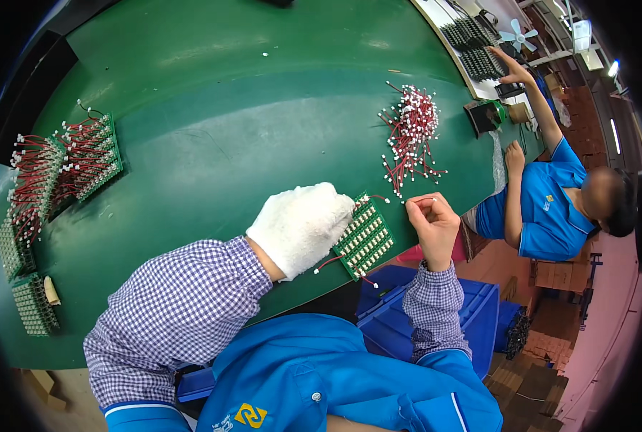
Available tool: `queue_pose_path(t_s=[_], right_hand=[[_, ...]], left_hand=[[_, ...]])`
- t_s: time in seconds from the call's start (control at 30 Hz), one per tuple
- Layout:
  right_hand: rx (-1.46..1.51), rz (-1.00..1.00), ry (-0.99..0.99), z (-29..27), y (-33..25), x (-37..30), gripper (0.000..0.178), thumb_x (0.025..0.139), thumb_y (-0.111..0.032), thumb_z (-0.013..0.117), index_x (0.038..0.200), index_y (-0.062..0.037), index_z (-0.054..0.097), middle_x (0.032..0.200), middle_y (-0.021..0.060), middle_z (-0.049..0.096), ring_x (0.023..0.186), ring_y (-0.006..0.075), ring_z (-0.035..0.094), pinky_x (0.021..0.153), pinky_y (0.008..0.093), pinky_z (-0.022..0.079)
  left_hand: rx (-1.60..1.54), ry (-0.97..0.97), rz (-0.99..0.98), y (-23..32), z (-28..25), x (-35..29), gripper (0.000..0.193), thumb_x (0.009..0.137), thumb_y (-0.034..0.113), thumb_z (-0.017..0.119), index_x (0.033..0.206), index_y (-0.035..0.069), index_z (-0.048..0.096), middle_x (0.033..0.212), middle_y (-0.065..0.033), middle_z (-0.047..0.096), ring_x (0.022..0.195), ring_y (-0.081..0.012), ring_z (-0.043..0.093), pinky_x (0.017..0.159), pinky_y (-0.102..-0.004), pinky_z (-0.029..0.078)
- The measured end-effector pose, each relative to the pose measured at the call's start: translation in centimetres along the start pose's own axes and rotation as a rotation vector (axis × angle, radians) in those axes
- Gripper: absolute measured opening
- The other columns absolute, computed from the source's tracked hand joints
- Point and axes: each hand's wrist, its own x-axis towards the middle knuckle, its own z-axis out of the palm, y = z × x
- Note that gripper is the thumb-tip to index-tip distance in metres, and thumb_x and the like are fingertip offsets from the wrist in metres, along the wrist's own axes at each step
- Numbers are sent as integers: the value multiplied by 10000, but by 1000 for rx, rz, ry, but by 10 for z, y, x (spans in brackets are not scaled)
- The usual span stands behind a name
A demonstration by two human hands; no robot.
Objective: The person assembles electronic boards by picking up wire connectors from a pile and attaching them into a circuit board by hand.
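My left hand [303, 227], in a white fabric glove, is closed on the left edge of a green circuit board [367, 241]. Rows of small pale connectors cover the board, and a few short red leads with white plugs stick out at its edges. To the right of it, my bare right hand [436, 227] pinches what looks like a thin red wire lead [423, 199] between thumb and fingers; much of the lead is hidden. Just beyond that hand lies a loose pile of red wire leads [413, 126] with white plugs on the green table.
Boards bristling with red leads [61, 169] stand at the far left, near plainer stacked boards [33, 306] and a black bin [33, 93]. A blue crate [472, 317] is below the table edge at right. A co-worker in blue [548, 201] sits beyond, reaching toward black parts [476, 50].
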Motion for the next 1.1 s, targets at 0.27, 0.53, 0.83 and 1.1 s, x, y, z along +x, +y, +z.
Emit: queue_pose_path(t_s=[0.27, 0.53, 0.83, 1.1], right_hand=[[297, 329, -2, 0, -27, -7, 88, 755, 106, 632, 781, 21, 632, 773, 15, 585, 599, 62, 444, 535, 176, 364], [282, 72, -285, 40, -73, -19, 123, 718, 123, 610, 732, 1, 599, 743, 7, 548, 561, 59, 423, 502, 181, 349], [135, -114, -311, 51, -63, -23, 147, 664, 124, 636, 699, -13, 594, 715, -14, 526, 512, 35, 371, 439, 173, 301], [80, -157, -325, 51, -65, -22, 151, 654, 119, 645, 695, -16, 591, 710, -18, 523, 506, 32, 357, 432, 175, 289]], left_hand=[[-1, -23, -68, -4, 7, -3, 93, 839, 178, 616, 911, 140, 662, 828, -64, 626, 668, -280, 632, 599, -374, 519], [8, 58, 34, -14, 16, -6, 137, 829, 138, 628, 963, 134, 653, 865, -50, 617, 688, -260, 620, 620, -352, 518], [-33, 72, 72, -15, 15, -6, 153, 817, 115, 636, 969, 127, 635, 864, -55, 602, 678, -261, 614, 612, -353, 517], [-39, 42, 56, -13, 12, -5, 131, 820, 121, 635, 950, 122, 617, 848, -62, 594, 677, -265, 615, 609, -361, 522]])
